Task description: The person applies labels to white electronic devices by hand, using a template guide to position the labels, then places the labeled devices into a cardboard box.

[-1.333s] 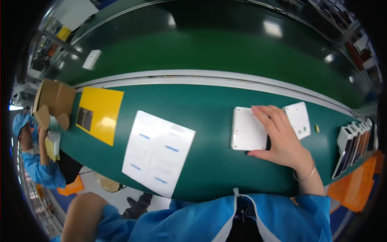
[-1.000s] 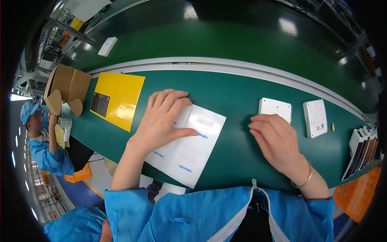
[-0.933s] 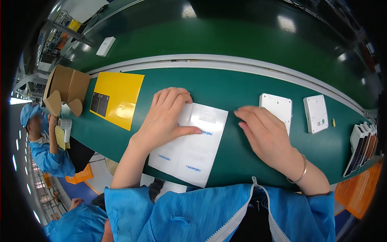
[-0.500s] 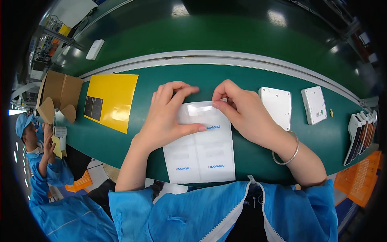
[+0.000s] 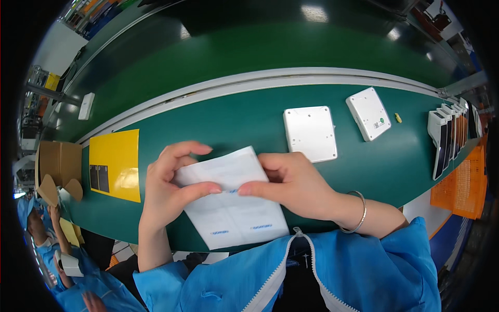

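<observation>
Between my two hands is a white label sheet (image 5: pixel 241 216) with small blue print repeated in panels, its upper part bent along a line near my thumbs. My left hand (image 5: pixel 171 182) holds the left side, thumb across the front, index finger raised above the top edge and other fingers partly behind. On the right side, my right hand (image 5: pixel 293 184) grips it with the thumb in front and the fingers tucked behind, partly hidden. A white square device (image 5: pixel 310 134) with screw holes lies just beyond my right hand. Another white device (image 5: pixel 368 113) sits farther right.
A yellow sheet (image 5: pixel 125 166) with dark rectangles lies left on the green bench (image 5: pixel 218 125). Beyond it stands an open cardboard box (image 5: pixel 67 162). Several upright devices (image 5: pixel 442 140) line the right end, near an orange crate (image 5: pixel 460 182). A co-worker (image 5: pixel 67 270) is at far left.
My right hand has left the top edge and now grips the sheet's right side. The sheet has tilted and its top has bent. My view has shifted right.
</observation>
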Demonstrator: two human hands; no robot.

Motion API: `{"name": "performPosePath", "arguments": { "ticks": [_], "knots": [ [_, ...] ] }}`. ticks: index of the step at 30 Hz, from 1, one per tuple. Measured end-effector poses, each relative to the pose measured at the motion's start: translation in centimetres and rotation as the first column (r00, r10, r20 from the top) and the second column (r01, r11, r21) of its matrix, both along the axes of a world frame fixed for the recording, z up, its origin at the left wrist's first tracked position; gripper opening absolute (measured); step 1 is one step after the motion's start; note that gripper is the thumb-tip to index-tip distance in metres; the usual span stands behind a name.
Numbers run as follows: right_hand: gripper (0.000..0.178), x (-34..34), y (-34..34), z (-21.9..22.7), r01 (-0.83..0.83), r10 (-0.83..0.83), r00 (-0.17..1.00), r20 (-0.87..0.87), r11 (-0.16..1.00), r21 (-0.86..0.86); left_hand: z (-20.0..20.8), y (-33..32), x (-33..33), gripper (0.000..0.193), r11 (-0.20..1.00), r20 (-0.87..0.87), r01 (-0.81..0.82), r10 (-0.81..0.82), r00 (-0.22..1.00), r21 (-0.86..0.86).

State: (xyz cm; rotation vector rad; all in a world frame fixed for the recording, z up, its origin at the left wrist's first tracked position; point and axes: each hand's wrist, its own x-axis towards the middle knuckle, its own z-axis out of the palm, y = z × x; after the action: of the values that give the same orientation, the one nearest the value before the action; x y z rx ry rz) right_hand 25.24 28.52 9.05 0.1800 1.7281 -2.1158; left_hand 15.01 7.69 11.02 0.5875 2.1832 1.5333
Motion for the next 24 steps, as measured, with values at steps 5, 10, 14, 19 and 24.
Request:
{"name": "performPosePath", "arguments": {
  "ticks": [5,10,14,19,24],
  "knots": [
    [0.025,0.1,0.7,0.2,0.500,-0.308,0.753,-0.581,0.842,0.201,0.6,1.7,-0.8,0.036,0.966,-0.344,0.178,-0.234,0.909,-0.186],
    [0.015,-1.1,3.6,1.5,0.315,-0.307,0.935,-0.178,0.949,0.021,1.0,2.1,-1.2,0.034,0.928,-0.261,0.222,-0.304,0.916,-0.300],
    [0.017,-1.7,4.8,1.0,0.099,-0.084,0.995,0.060,0.934,-0.343,0.1,2.1,-1.7,0.039,0.940,-0.312,0.275,-0.328,0.892,-0.202],
    [0.016,-2.1,1.8,0.5,-0.030,0.110,0.979,0.174,0.912,-0.410,0.1,2.1,-1.7,0.070,0.925,-0.336,0.304,-0.218,0.917,0.230],
    [0.019,-1.7,-2.6,-1.0,-0.164,0.164,0.986,-0.028,0.926,-0.341,0.2,-0.6,-1.7,0.066,0.939,-0.300,0.292,-0.230,0.926,0.182]
  ]
}}
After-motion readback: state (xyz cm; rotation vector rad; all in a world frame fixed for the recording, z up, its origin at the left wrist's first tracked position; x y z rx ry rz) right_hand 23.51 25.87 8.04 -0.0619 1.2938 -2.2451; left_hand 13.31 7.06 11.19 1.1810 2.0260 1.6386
